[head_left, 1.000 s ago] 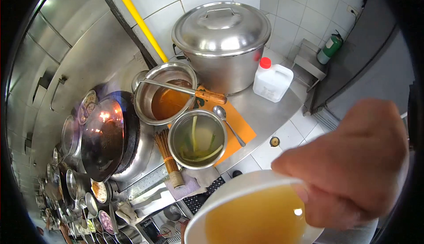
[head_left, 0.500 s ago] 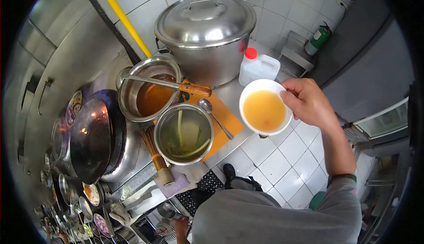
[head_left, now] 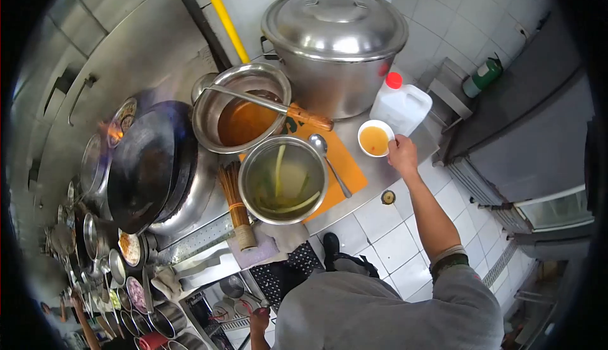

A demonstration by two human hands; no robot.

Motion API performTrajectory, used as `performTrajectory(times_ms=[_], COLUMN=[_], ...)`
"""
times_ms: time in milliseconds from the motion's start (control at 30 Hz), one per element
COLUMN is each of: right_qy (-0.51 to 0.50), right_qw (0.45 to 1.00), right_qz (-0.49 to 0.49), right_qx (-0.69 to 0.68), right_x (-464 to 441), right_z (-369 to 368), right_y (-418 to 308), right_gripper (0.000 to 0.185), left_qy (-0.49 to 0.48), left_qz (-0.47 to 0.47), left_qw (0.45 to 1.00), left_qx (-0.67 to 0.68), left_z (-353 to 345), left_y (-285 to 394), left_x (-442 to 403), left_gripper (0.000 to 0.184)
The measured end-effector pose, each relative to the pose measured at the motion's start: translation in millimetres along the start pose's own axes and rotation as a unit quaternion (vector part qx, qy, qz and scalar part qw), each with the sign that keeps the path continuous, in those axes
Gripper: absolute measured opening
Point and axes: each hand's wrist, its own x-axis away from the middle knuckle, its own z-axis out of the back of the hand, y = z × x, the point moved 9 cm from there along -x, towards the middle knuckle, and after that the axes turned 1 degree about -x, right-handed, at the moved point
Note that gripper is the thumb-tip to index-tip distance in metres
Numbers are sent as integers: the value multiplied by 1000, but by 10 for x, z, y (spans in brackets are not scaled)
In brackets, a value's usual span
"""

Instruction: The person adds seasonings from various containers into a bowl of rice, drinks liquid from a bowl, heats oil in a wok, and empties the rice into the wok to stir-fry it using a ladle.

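Steel counter (head_left: pixel 379 171); cup (head_left: pixel 372 140) (tiled floor (head_left: pixel 396 249))

Bright light fills the scene, throwing white glare on the pot lid (head_left: pixel 304 16), while a small flame (head_left: pixel 115 135) glows orange at left. The lens bows the edges into black corners, and the pans (head_left: pixel 96 237) at lower left look soft

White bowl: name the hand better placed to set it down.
Probably the right hand: it holds the white bowl by its rim, beside the plastic jug. The left hand is far away, lower down.
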Motion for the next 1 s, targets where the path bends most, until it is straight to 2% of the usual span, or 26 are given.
performTrajectory(times_ms=[167,233,300,333,433,467,500,533,567,600,633,667,700,733,767,800,833,867,900,933,967,1000], right_qy=[4,1,-7,-6,-18,-28,-40,-58,-79,-59,-37,-92,-86,-131,-202,-243,-327,-394,-462,-503,-528,-544], right_qw=[999,998,998,999,998,998,996,996,994,997,997,992,993,988,978,969,923,874,819,790,771,757], right_qz=[-35,-26,-14,-9,-39,-45,-49,-39,-27,14,-14,2,-22,-51,-39,-48,-174,-211,-229,-214,-199,-184], right_qx=[-29,-62,-54,-47,-36,-47,-57,-64,-67,-47,-60,-84,-76,-62,-26,-19,106,187,253,278,296,310], right_x=[-175,-304,-378,-414,-442,-390,-326,-329,-302,-197,2,220,554,500,653,908,1173,1444,1759,1970,2109,2204], right_z=[-303,-454,-493,-503,-511,-470,-442,-399,-343,-234,-131,-104,-38,-44,-99,-121,-152,-223,-315,-420,-523,-620], right_y=[138,332,351,371,346,275,227,326,429,431,451,393,305,839,1030,1186,1411,1467,1517,1515,1489,1452], right_gripper=[22,23,24,25,33,39,46,50,54,59,60,59,58,58,59,57,52,51,49,48,46,45], left_qy=[19,-2,-19,-21,-20,-6,-19,-54,-21,56,135,191,247,308,303,318,339,352,320,285,295,293], left_qz=[24,94,-36,20,114,201,131,100,149,206,264,230,235,240,290,294,306,309,299,280,284,264], left_qw=[1000,995,988,996,991,980,991,991,985,977,948,947,929,903,880,868,807,731,670,602,539,513], left_qx=[-1,-23,-147,-89,-63,6,9,-75,-88,14,114,120,146,178,223,244,375,496,599,691,736,762], left_z=[-124,-210,-437,-423,-713,-655,-317,-725,-294,-43,131,327,461,546,696,562,282,44,-2,16,-28,-127], left_y=[-140,-196,-197,-208,-596,-628,-134,-646,-292,-255,-312,-257,-278,-344,-322,-568,-884,-1056,-945,-750,-640,-641], left_x=[249,317,326,362,341,348,284,108,41,-58,-73,-230,-359,-491,-619,-875,-1210,-1494,-1628,-1728,-1815,-1932], left_gripper=[22,17,18,22,33,36,37,37,41,48,57,60,61,62,62,64,59,54,45,37,24,23])
